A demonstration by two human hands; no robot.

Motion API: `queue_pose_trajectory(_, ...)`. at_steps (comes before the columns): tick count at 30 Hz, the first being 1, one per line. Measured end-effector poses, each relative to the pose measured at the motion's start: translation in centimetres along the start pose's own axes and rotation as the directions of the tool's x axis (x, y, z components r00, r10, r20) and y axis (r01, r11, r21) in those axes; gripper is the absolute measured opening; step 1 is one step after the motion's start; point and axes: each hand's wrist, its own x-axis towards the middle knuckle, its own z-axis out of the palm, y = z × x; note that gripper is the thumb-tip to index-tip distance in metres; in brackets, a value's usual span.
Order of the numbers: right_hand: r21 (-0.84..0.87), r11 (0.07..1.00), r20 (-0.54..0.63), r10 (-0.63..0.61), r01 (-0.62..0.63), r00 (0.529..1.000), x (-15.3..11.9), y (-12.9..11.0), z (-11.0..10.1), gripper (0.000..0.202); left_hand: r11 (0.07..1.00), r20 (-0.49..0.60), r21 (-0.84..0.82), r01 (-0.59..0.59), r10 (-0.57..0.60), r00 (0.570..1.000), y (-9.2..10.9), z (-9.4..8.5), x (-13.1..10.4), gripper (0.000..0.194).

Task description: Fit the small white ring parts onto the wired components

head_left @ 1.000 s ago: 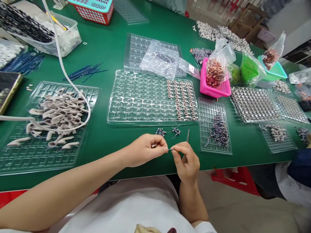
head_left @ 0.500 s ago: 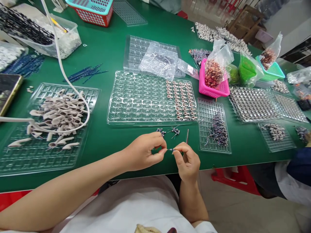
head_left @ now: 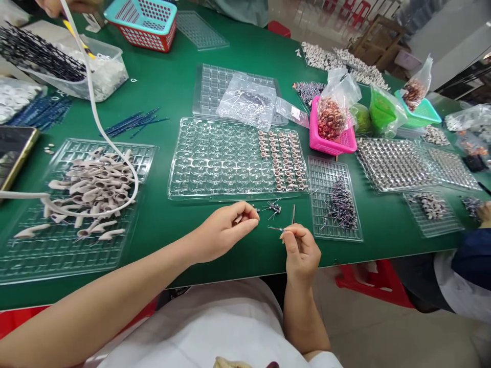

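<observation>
Between thumb and fingers of my right hand is a small wired component, its thin leads pointing left. Metal tweezers also stick up from that hand. My left hand is closed just to the left, apart from the component; whether anything is inside it is hidden. Beyond the hands lies a small cluster of wired components. Farther back, a clear tray carries rows of small ringed parts at its right side. Right of my right hand, another tray holds a pile of wired components.
At left, beige curved shells fill a tray, crossed by a white cable. A pink basket stands back right. Another person's hand is at the right edge, another at top left.
My hands have moved apart, and my left hand has let go of the component's leads. Another person's hand has appeared at the top left. The camera view has shifted slightly.
</observation>
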Motion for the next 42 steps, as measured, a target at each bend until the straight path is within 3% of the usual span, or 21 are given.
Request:
queue_pose_trajectory(2,-0.013,1.000,-0.006,0.007,-0.007,1.000,0.0,0.0,0.0,0.011,0.937,0.099,-0.311,0.161,-0.136,0.986,0.1,0.0,0.1,0.024)
queue_pose_trajectory(4,-0.028,1.000,-0.003,0.006,-0.006,1.000,-0.1,0.0,0.0,0.011,0.807,0.169,-0.532,0.257,-0.196,0.966,0.1,0.1,0.2,0.028)
queue_pose_trajectory(7,-0.030,0.999,0.004,-0.011,0.011,1.000,-0.1,0.0,0.1,0.009,0.718,0.204,-0.627,0.302,-0.223,0.953,0.0,0.5,0.3,0.027)
queue_pose_trajectory(10,-0.004,0.999,0.000,-0.033,0.033,0.999,0.0,-0.2,0.2,0.007,0.721,0.258,-0.608,0.333,-0.218,0.941,-0.2,0.9,0.2,0.025)
queue_pose_trajectory(14,-0.005,0.998,-0.034,-0.065,0.065,0.997,0.1,-0.2,0.3,0.007,0.802,0.304,-0.498,0.331,-0.196,0.932,-0.6,1.0,0.1,0.036)
queue_pose_trajectory(17,-0.026,0.997,-0.035,-0.069,0.068,0.997,0.0,0.0,0.3,0.005,0.858,0.260,-0.430,0.283,-0.182,0.948,-0.7,1.0,0.1,0.040)
queue_pose_trajectory(23,-0.095,0.987,0.017,-0.129,0.130,0.992,-0.3,0.1,0.2,0.004,0.824,0.218,-0.518,0.232,-0.135,0.966,-1.1,1.3,0.1,0.046)
queue_pose_trajectory(33,-0.145,0.973,0.042,-0.175,0.179,0.984,-0.2,-0.2,0.3,0.007,0.957,0.143,-0.280,0.077,-0.038,0.989,-1.4,1.6,0.0,0.038)
queue_pose_trajectory(42,-0.169,0.959,0.068,-0.219,0.228,0.973,-0.2,0.0,0.3,0.013,0.965,0.154,-0.247,0.090,-0.053,0.987,-1.5,1.7,-0.1,0.039)
